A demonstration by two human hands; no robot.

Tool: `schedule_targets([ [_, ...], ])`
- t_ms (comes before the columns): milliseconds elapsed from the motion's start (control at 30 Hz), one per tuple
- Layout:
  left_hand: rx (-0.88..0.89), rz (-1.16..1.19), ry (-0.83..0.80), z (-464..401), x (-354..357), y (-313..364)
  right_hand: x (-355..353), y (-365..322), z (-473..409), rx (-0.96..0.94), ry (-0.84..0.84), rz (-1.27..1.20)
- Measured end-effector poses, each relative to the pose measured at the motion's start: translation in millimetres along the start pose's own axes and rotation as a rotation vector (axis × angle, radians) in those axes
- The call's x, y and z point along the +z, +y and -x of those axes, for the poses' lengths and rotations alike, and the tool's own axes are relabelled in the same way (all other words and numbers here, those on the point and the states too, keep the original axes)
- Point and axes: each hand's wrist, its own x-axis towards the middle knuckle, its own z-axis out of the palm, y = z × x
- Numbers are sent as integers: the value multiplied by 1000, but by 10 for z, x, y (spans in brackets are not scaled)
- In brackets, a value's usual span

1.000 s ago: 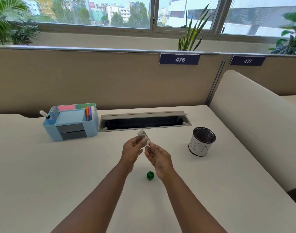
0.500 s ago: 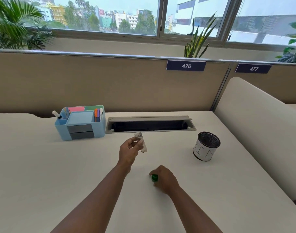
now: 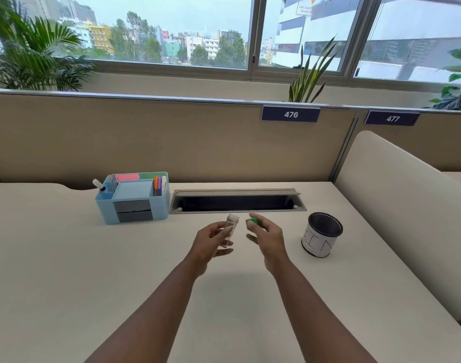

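Left hand (image 3: 211, 241) holds clear vial (image 3: 229, 230) — right hand (image 3: 267, 237) (fingertips) pinches green cap (image 3: 252, 221).

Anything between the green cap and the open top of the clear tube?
Nothing visible. The right hand pinches the green cap just right of the open top of the clear tube, held by the left hand above the desk. Only air lies between cap and top.

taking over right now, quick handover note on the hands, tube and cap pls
Left hand: grips the clear tube, roughly upright, open mouth up, above the desk.
Right hand: pinches the green cap just right of the tube's mouth, not touching it.
Done: both parts in hand.
Left: probably seat the cap on the mouth and close it.
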Motion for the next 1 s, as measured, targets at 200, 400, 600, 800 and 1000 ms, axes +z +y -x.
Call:
schedule_targets([
  [200,2,-40,-93,87,53,170,51,-314,38,-29,-56,-323],
  [400,32,-101,-149,143,53,242,50,-334,100,-43,-79,-321],
  [600,45,-125,-173,158,58,272,75,-359,139,-79,-101,-295],
  [800,5,-103,-206,168,51,329,48,-367,129,-108,-111,-182],
  [1000,-55,-36,-241,170,54,399,-23,-378,84,-175,-178,40],
])
